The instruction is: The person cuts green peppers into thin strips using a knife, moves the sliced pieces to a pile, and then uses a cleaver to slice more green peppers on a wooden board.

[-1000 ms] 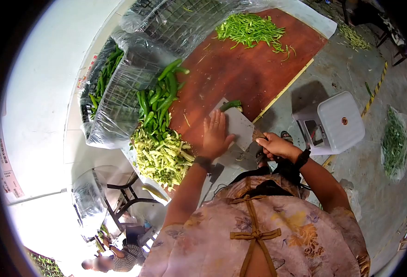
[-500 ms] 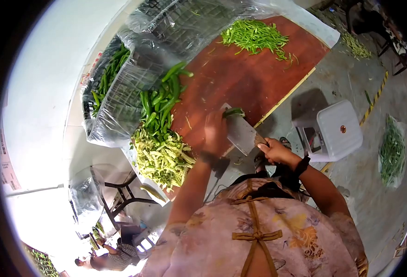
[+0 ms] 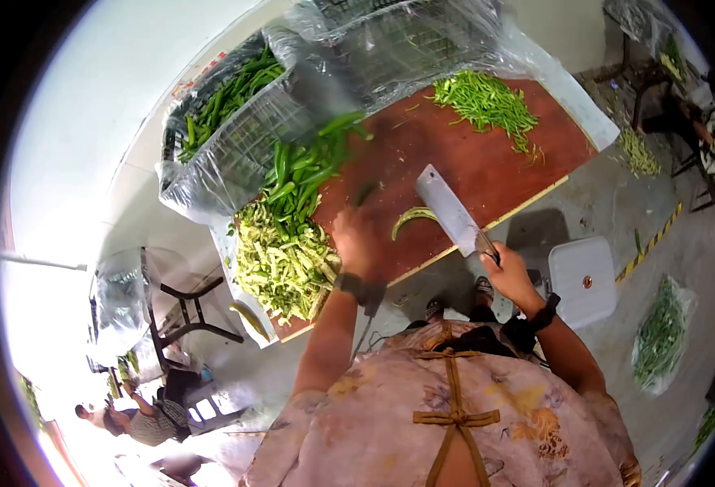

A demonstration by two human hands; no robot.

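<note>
My right hand [image 3: 505, 272] is closed around the handle of a cleaver [image 3: 448, 209], whose broad blade lies over the front edge of the red-brown board [image 3: 520, 183]. Just left of the blade is a pale, curved pepper strip [image 3: 413, 217]. Motion smears my left hand [image 3: 356, 243], which is over the board's left part; a blurred dark green pepper piece [image 3: 366, 193] shows by its fingertips. To its left are a heap of pale cut pepper pieces [image 3: 284, 264] and a pile of whole green peppers [image 3: 305, 174].
Thin green shreds [image 3: 487, 109] lie at the board's far right. Plastic-lined crates [image 3: 219, 150] stand behind, one holding green peppers. On the floor at right are a white stool [image 3: 582, 280] and a bag of greens [image 3: 662, 341]. Other people [image 3: 150, 418] sit at lower left.
My right hand has drawn the cleaver away from my left hand, its blade now more upright in view. My left hand has moved left, and the pale strip now shows on the board.
</note>
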